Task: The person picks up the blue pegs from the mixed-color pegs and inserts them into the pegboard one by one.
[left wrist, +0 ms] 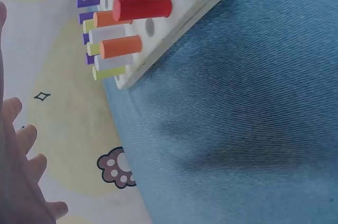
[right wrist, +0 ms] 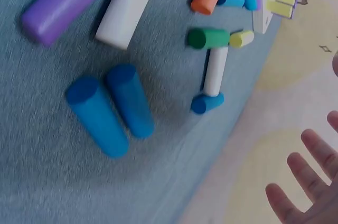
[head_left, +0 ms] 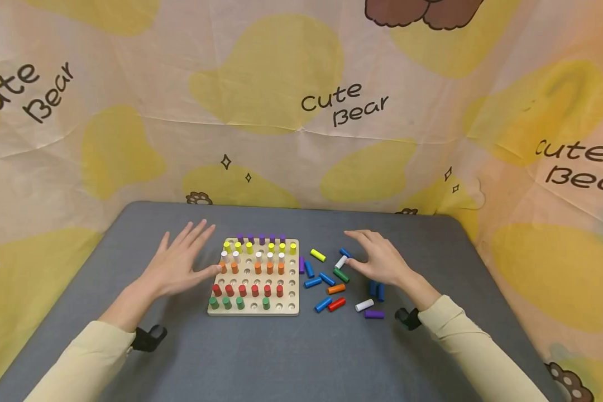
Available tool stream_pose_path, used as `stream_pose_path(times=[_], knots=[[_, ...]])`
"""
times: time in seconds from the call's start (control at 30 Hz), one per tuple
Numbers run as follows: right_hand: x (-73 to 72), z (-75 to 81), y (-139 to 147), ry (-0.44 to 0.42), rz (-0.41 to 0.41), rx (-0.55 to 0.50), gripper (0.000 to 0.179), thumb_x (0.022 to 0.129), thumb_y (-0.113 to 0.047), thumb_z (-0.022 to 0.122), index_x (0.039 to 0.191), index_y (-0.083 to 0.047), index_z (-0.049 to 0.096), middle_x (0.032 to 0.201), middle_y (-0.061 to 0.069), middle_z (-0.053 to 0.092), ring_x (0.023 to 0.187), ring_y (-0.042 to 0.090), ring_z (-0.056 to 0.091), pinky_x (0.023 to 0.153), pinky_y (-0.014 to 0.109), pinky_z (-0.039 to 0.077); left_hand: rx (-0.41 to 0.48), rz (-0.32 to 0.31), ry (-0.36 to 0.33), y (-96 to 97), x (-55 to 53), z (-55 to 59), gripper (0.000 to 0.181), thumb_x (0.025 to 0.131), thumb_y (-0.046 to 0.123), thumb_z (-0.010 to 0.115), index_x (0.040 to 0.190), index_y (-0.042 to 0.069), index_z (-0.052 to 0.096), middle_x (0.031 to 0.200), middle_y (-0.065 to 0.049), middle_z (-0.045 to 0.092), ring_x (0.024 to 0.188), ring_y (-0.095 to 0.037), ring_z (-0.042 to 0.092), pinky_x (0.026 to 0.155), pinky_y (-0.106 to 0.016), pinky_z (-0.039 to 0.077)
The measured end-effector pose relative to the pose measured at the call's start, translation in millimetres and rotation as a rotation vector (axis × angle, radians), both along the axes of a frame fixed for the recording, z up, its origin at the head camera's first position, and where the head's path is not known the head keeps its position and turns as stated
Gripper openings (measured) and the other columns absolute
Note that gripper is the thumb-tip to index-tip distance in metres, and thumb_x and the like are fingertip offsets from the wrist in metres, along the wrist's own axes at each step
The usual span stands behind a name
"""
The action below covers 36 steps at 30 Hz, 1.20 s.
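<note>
A wooden pegboard (head_left: pixel 253 314) lies on the table with rows of purple, yellow, white, orange, red and green pegs upright in it; one row between orange and red shows bare holes. Spread fingers mark my left hand (head_left: pixel 178 262), which hovers at the board's left edge, its thumb tip overlapping an orange peg (head_left: pixel 234 268) row in the head view. My right hand (head_left: pixel 382 259) hangs over the right side of the loose pegs, fingers extended and holding nothing. Its thumb tip overlaps a white peg (head_left: pixel 340 261). Two blue pegs (right wrist: pixel 97 117) lie side by side beneath that hand.
Loose pegs lie right of the board, among them a yellow peg (head_left: pixel 318 255), green peg (head_left: pixel 341 274), orange peg (head_left: pixel 336 289), red peg (head_left: pixel 336 304) and purple peg (head_left: pixel 374 315). A printed cloth (head_left: pixel 281 72) hangs around the grey table (head_left: pixel 261 363). Each wrist wears a black strap.
</note>
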State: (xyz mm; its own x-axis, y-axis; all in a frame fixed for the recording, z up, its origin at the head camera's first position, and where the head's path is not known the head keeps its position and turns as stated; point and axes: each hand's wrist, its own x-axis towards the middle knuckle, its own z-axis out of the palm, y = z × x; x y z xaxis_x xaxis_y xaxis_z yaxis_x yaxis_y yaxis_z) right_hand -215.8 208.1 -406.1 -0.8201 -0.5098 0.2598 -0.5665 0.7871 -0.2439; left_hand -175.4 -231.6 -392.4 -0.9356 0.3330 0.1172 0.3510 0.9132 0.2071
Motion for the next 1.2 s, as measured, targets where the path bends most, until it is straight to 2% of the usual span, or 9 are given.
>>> stream_pose_path(times=[0.13, 0.27, 0.47, 0.73, 0.9, 1.2], knots=[[2.2, -3.0, -6, -0.011, 0.040, -0.023, 0.059, 0.081, -0.031, 0.069, 0.134, -0.017, 0.048, 0.124, 0.007, 0.055, 0.110, 0.027, 0.053, 0.089, 0.047, 0.046, 0.014, 0.002, 0.010, -2.9, 4.5, -6.1, 0.089, 0.081, 0.065, 0.051, 0.149, 0.020, 0.014, 0.154, -0.010, 0.014, 0.139, -0.038, 0.014, 0.101, -0.071, 0.004], [5.0, -7.1, -11, -0.047, 0.073, -0.049, 0.056, 0.082, -0.028, 0.069, 0.133, -0.017, 0.048, 0.122, 0.006, 0.056, 0.106, 0.023, 0.053, 0.088, 0.043, 0.047, 0.044, 0.003, 0.014, -5.6, 10.0, -13.5, 0.090, 0.081, 0.061, 0.055, 0.149, 0.021, 0.013, 0.154, -0.010, 0.015, 0.139, -0.038, 0.015, 0.102, -0.070, 0.006], [7.4, -13.9, -18, -0.086, 0.123, -0.098, 0.053, 0.082, -0.025, 0.069, 0.131, -0.015, 0.050, 0.119, 0.007, 0.057, 0.101, 0.025, 0.056, 0.082, 0.038, 0.049, 0.106, 0.005, 0.004, -9.0, 19.9, -23.3, 0.092, 0.079, 0.059, 0.059, 0.149, 0.022, 0.013, 0.154, -0.010, 0.017, 0.138, -0.038, 0.017, 0.103, -0.068, 0.009], [8.9, -22.1, -27, -0.172, 0.151, -0.156, 0.051, 0.082, -0.023, 0.069, 0.129, -0.012, 0.051, 0.115, 0.008, 0.060, 0.101, 0.026, 0.057, 0.083, 0.039, 0.049, 0.167, 0.010, -0.030, -10.8, 29.8, -41.6, 0.097, 0.075, 0.052, 0.068, 0.149, 0.023, 0.014, 0.154, -0.009, 0.018, 0.138, -0.038, 0.018, 0.103, -0.066, 0.012], [9.1, -29.0, -31, -0.217, 0.163, -0.175, 0.050, 0.082, -0.021, 0.069, 0.128, -0.009, 0.052, 0.113, 0.009, 0.061, 0.101, 0.026, 0.058, 0.084, 0.039, 0.050, 0.175, 0.009, -0.049, -10.5, 34.7, -52.4, 0.101, 0.071, 0.055, 0.070, 0.149, 0.022, 0.015, 0.154, -0.008, 0.019, 0.138, -0.036, 0.019, 0.103, -0.066, 0.014], [11.3, -34.0, -39, -0.226, 0.158, -0.148, 0.048, 0.082, -0.023, 0.069, 0.125, -0.009, 0.053, 0.114, 0.005, 0.062, 0.103, 0.019, 0.057, 0.087, 0.039, 0.049, 0.169, 0.001, -0.083, -6.6, 43.1, -68.2, 0.107, 0.065, 0.063, 0.071, 0.148, 0.017, 0.021, 0.152, -0.010, 0.023, 0.137, -0.038, 0.021, 0.102, -0.068, 0.014]])
